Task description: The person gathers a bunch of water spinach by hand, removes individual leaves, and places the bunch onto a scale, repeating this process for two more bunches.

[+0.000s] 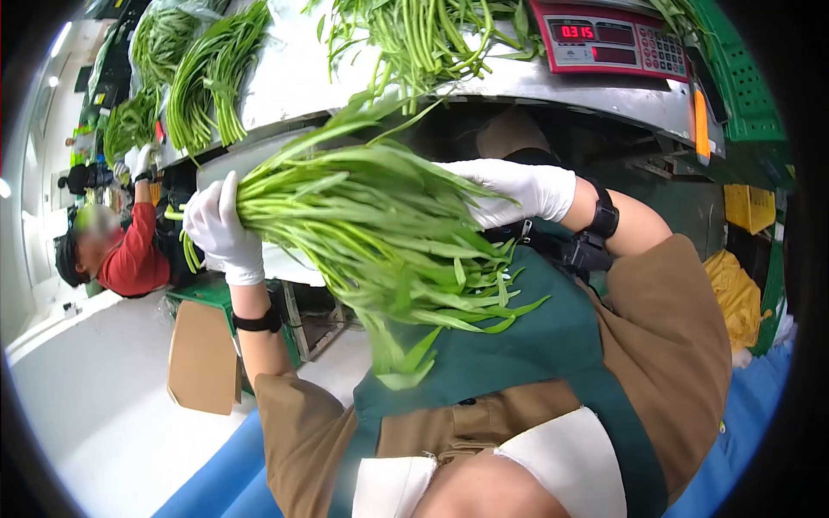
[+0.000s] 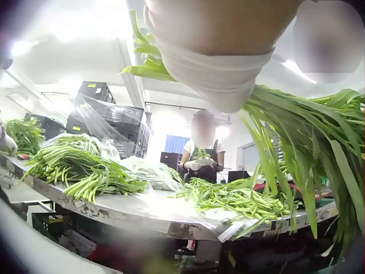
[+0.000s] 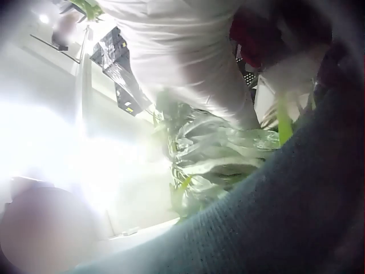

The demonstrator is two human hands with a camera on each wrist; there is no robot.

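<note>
In the head view, a large bunch of water spinach (image 1: 371, 224), long green stems and narrow leaves, spans the space in front of the green apron. My gloved left hand (image 1: 223, 229) grips it round the stems, whose cut ends poke out past the fingers. The leaves fan toward my gloved right hand (image 1: 514, 190), which lies against the leafy end with extended fingers partly hidden behind it. Leaves (image 2: 319, 137) hang from the left hand's white glove (image 2: 211, 74) in the left wrist view. Only the back of the right glove (image 3: 177, 51) shows in the right wrist view.
A metal table (image 1: 289, 73) carries more greens (image 1: 414, 39) and a red scale (image 1: 609, 43) reading 0.315. An orange-handled tool (image 1: 701, 125) sits at its right edge beside a green crate (image 1: 743, 78). A person in red (image 1: 134, 259) works at left; another (image 2: 202, 154) stands across the table.
</note>
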